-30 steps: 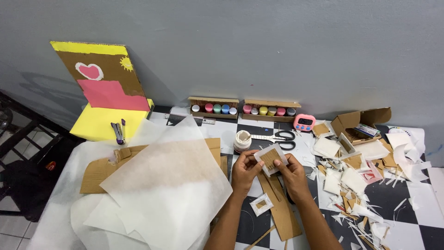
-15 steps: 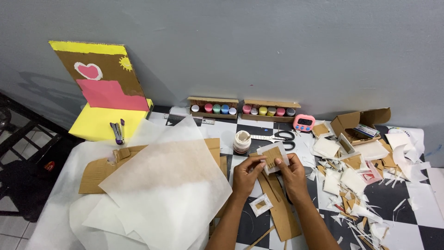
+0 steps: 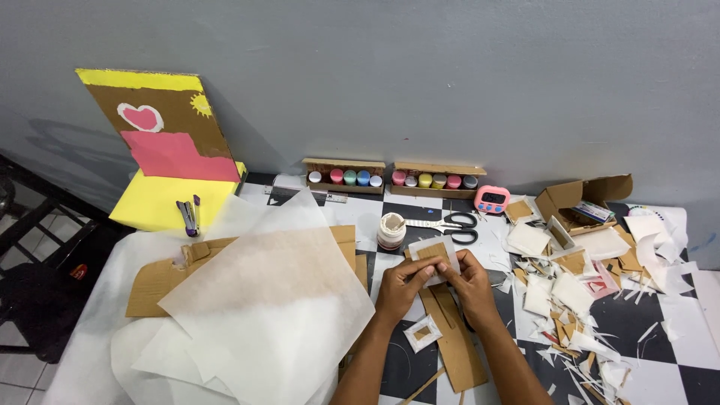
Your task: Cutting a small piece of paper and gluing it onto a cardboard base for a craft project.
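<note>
**Both hands closed in on the small cardboard window piece**

Over the last second the left hand and right hand had drawn together, both pinching the small brown cardboard square backed with white paper. It had sunk lower and sat half hidden behind the fingers, just in front of the white glue jar. Black-handled scissors lay near behind. Paper scraps crowded the right; a large translucent sheet covered the left.
</note>
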